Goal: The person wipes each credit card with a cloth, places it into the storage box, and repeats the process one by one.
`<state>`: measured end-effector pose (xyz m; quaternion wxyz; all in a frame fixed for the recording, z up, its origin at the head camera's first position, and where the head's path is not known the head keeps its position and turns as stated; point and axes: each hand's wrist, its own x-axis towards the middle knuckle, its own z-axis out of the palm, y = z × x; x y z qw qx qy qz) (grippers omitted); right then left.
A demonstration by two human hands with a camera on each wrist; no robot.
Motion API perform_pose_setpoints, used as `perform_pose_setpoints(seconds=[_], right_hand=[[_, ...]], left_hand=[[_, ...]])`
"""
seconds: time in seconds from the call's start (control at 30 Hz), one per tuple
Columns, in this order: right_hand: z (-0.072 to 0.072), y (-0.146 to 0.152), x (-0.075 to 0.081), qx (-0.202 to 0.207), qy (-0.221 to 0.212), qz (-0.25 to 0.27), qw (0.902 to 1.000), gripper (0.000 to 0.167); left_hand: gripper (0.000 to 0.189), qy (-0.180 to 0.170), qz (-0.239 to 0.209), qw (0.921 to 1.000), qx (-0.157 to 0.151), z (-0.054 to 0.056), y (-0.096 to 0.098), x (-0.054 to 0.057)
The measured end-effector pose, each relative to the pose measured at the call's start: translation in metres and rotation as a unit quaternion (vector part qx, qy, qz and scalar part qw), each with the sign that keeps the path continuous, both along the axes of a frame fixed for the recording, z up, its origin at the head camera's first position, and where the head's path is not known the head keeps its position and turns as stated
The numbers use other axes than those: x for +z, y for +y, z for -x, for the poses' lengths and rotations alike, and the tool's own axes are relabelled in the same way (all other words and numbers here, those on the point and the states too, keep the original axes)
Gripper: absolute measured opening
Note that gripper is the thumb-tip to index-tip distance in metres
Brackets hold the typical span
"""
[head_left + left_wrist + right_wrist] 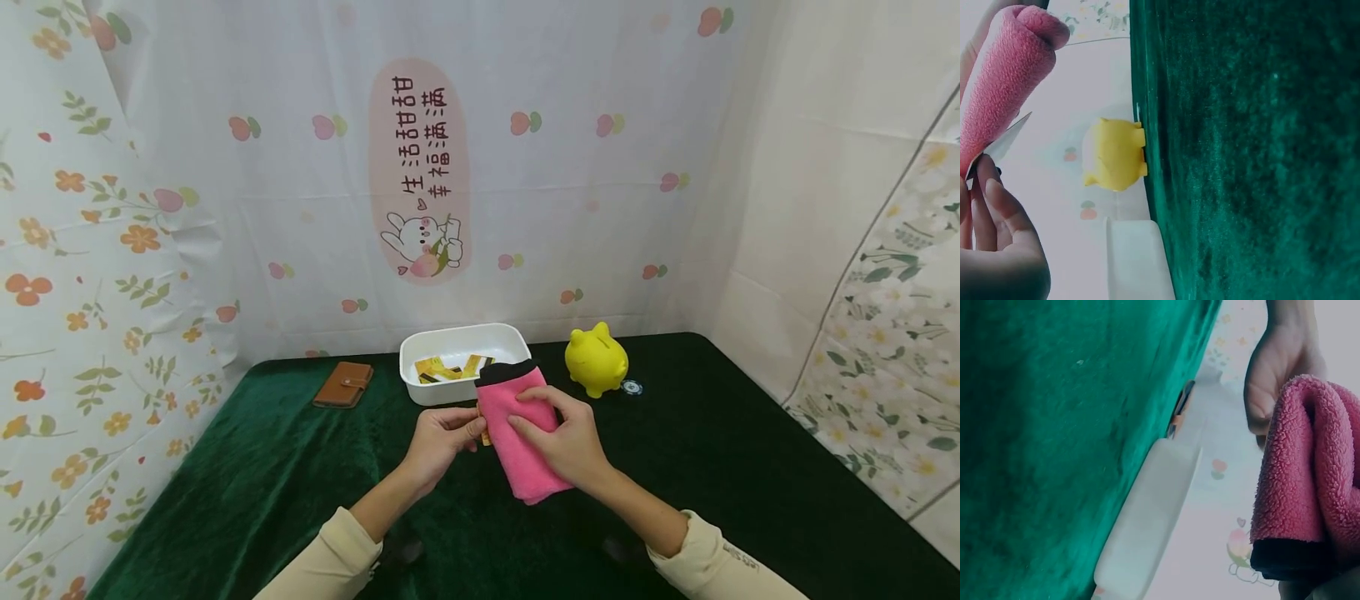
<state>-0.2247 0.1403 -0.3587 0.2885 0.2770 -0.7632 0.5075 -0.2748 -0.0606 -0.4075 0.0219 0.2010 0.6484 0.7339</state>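
Note:
A folded pink towel [521,471] with a black border is held up over the table in my right hand [573,437], its thumb and fingers gripping the cloth. Beside the towel's left edge, my left hand [435,442] pinches a thin card [1009,139] between thumb and fingers. Only a small yellow piece of the card shows in the head view; the towel covers the rest. In the left wrist view, the card's pointed corner sticks out against the towel's underside. In the right wrist view, the towel hangs in thick folds, partly in front of the left hand.
Behind the hands stands a white bin [416,392] with several yellow cards [450,368] inside. A brown wallet [345,385] lies to its left. To the right are a yellow piggy bank [596,360] and a poker chip [632,387]. Dark green cloth [300,500] covers the table.

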Motion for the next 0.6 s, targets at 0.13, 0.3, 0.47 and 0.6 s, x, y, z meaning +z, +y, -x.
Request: perform_pose_setpoints(seconds=[0.13,0.3,0.47,0.6], right_hand=[[0.007,0.006,-0.007,-0.022,0.008,-0.007,0.9997,0.026],[0.031,0.023,-0.031,-0.056,-0.015,-0.006,0.9983,0.028],[0.044,0.038,-0.04,-0.076,-0.033,0.004,0.9966,0.028],[0.05,0.049,-0.042,-0.083,-0.042,0.0,0.9956,0.027]], left_hand=[[0.026,0.002,-0.003,0.9996,0.027,0.001,0.001,-0.001],[0.028,-0.019,-0.019,0.9986,0.046,0.003,0.0,-0.001],[0.027,-0.028,-0.036,0.9966,0.068,0.007,-0.004,0.002],[0.026,-0.041,-0.043,0.9948,0.083,0.012,-0.007,0.006]])
